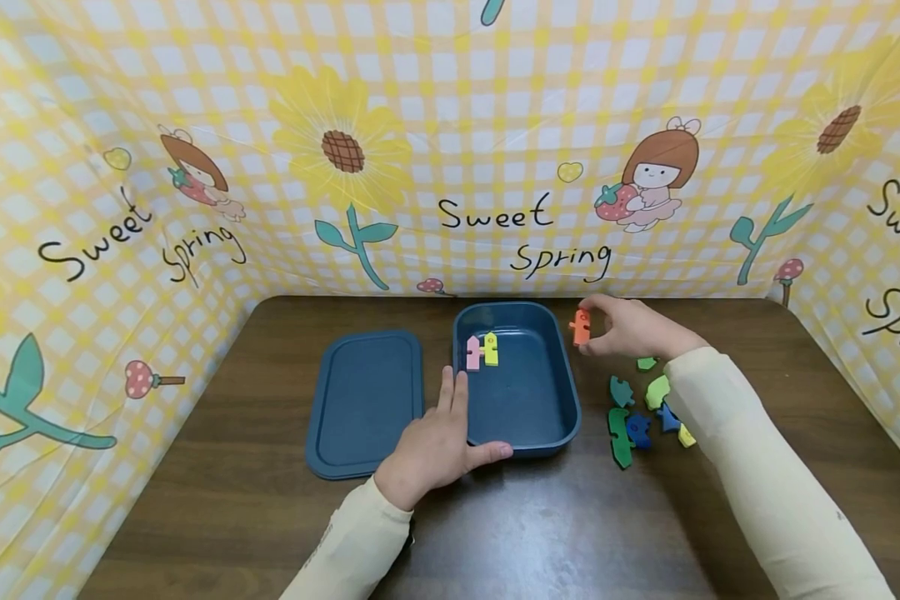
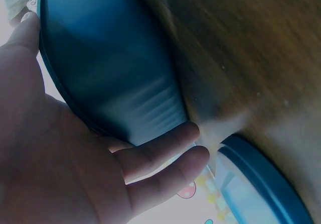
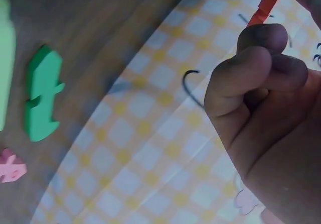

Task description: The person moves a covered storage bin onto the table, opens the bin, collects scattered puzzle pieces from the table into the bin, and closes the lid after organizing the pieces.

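- Orange toy piece (image 1: 582,327): pinched between thumb and fingertips of the right hand (image 1: 630,327), just beyond the box's right rim, toward the worktop's far edge.
- Left hand (image 1: 437,439): fingers straight along the box's left side, thumb stretched apart at its near rim.
- Risk: a loose pinch could let the orange piece slip and land outside the box; a hard press from the left thumb could tip or slide the box.
- Risk: if the right sleeve (image 1: 750,467) dips, it could drag the loose pieces toward the worktop's right edge.
- Blue box (image 1: 578,425): lidless, near the middle of the worktop's far edge; inside, a pink piece (image 1: 472,353) and a yellow piece (image 1: 491,350) sit side by side by the left wall.
- Blue lid (image 1: 371,400): flat, left of the box, toward the worktop (image 1: 217,483)'s far left corner.
- Loose pieces on the worktop's right half: dark green (image 1: 619,437), teal, blue, light green and yellow; the right wrist view adds a pink one (image 3: 11,166).
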Motion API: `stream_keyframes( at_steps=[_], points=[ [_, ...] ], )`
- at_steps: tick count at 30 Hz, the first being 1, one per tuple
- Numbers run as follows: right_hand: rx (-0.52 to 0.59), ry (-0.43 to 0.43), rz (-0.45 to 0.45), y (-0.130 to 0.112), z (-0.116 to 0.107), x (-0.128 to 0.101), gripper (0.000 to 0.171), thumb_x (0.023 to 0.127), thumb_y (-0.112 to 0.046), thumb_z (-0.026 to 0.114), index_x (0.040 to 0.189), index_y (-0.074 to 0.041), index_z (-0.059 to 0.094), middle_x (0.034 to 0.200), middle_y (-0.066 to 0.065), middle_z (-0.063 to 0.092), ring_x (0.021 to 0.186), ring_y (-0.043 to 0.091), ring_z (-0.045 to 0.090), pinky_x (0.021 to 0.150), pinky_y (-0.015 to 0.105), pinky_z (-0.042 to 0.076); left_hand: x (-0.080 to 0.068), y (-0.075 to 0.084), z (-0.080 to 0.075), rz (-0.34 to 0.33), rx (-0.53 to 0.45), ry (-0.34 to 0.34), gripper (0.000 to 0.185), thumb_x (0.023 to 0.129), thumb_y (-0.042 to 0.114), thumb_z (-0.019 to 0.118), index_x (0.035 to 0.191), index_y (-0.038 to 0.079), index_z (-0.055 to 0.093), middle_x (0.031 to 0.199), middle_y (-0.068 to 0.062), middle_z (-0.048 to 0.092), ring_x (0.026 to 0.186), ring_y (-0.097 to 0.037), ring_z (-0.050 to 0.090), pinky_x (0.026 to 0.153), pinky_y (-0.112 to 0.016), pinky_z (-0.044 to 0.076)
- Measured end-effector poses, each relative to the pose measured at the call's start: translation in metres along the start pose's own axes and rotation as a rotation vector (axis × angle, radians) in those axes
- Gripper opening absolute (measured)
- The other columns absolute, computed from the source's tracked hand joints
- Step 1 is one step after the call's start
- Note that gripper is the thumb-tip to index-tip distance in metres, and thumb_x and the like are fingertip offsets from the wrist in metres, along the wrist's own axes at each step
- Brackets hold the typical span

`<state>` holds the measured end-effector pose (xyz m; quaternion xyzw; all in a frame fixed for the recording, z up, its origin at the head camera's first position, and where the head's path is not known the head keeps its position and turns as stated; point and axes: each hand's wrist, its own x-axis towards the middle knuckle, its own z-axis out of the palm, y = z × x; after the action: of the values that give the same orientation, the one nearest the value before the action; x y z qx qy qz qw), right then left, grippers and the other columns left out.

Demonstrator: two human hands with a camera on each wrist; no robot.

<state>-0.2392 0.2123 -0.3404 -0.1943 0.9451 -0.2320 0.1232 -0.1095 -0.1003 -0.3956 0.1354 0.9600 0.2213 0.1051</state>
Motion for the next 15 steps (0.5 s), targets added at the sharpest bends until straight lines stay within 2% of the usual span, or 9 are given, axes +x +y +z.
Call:
stream_keyframes(
  at_steps=[3, 6, 11, 15],
  points=[
    [-0.019, 0.014, -0.027, -0.011, 0.000, 0.003, 0.065, 0.087, -0.033, 0.078, 0.139, -0.007, 0.051, 0.088, 0.010, 0.056, 0.072, 0.023, 0.051, 0.063, 0.037, 0.042, 0.000, 0.000, 0.000, -0.001, 0.001, -0.003, 0.119, 0.084, 0.074, 0.063, 0.162, 0.003, 0.008, 0.167, -0.019, -0.001, 0.083, -0.031, 0.066, 0.047, -0.031, 0.044],
    [-0.021, 0.017, -0.045, -0.020, -0.001, 0.007, 0.065, 0.086, -0.032, 0.079, 0.139, -0.007, 0.051, 0.095, 0.010, 0.060, 0.073, 0.023, 0.053, 0.067, 0.039, 0.043, 0.000, 0.000, 0.000, -0.009, 0.010, -0.012, 0.119, 0.084, 0.076, 0.061, 0.162, 0.004, 0.007, 0.167, -0.018, -0.002, 0.091, -0.033, 0.067, 0.051, -0.031, 0.046],
    [-0.021, 0.014, -0.060, -0.031, 0.001, 0.014, 0.063, 0.086, -0.032, 0.079, 0.139, -0.010, 0.051, 0.098, 0.011, 0.061, 0.073, 0.024, 0.053, 0.069, 0.039, 0.043, 0.000, 0.000, -0.001, -0.014, 0.018, -0.016, 0.120, 0.084, 0.077, 0.061, 0.162, 0.004, 0.007, 0.167, -0.018, -0.002, 0.101, -0.037, 0.067, 0.059, -0.035, 0.051],
    [-0.028, 0.023, -0.070, -0.038, 0.002, 0.019, 0.064, 0.087, -0.032, 0.079, 0.140, -0.009, 0.052, 0.091, 0.011, 0.059, 0.072, 0.024, 0.052, 0.067, 0.039, 0.042, -0.001, 0.001, -0.001, -0.012, 0.021, -0.014, 0.119, 0.084, 0.076, 0.061, 0.162, 0.004, 0.007, 0.167, -0.019, -0.001, 0.100, -0.037, 0.067, 0.061, -0.037, 0.053]
  ],
)
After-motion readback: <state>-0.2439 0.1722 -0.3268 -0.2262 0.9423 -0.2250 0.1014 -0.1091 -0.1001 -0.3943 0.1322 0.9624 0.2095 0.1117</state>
